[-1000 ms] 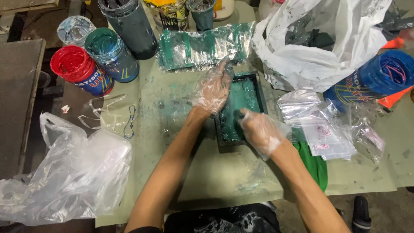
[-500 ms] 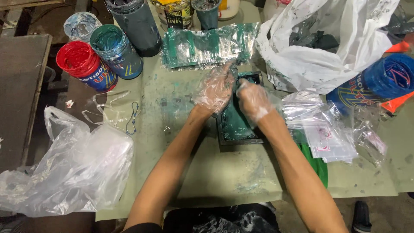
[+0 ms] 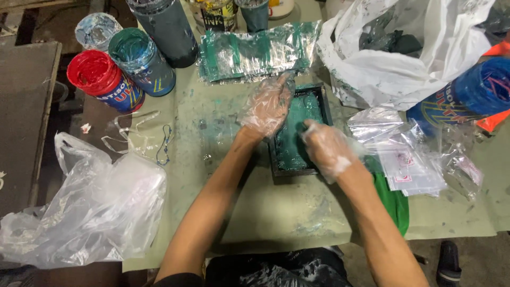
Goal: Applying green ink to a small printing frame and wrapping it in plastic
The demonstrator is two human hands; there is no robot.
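Observation:
A small black-framed tray [image 3: 280, 169], smeared inside with green ink, lies on the pale green table cover [image 3: 265, 212]. Both my hands wear thin clear plastic gloves. My left hand [image 3: 265, 109] lies over the tray's upper left edge and grips it, fingers pointing away from me. My right hand [image 3: 326, 149] is curled into a loose fist and presses on the inked surface near the tray's right side. I cannot make out anything inside the fist.
A green-smeared plastic sheet [image 3: 260, 50] lies behind the tray. Ink cans stand at the back left: red-topped [image 3: 98, 79], green-topped [image 3: 141, 58], tall dark [image 3: 164, 29]. A white bag [image 3: 404, 53], blue can [image 3: 467, 101] and clear packets [image 3: 409, 159] crowd the right. A clear bag [image 3: 90, 207] is left.
My right hand slid from the tray's lower right corner up toward its far end, then back to the middle. My left hand stayed on the tray's upper left edge.

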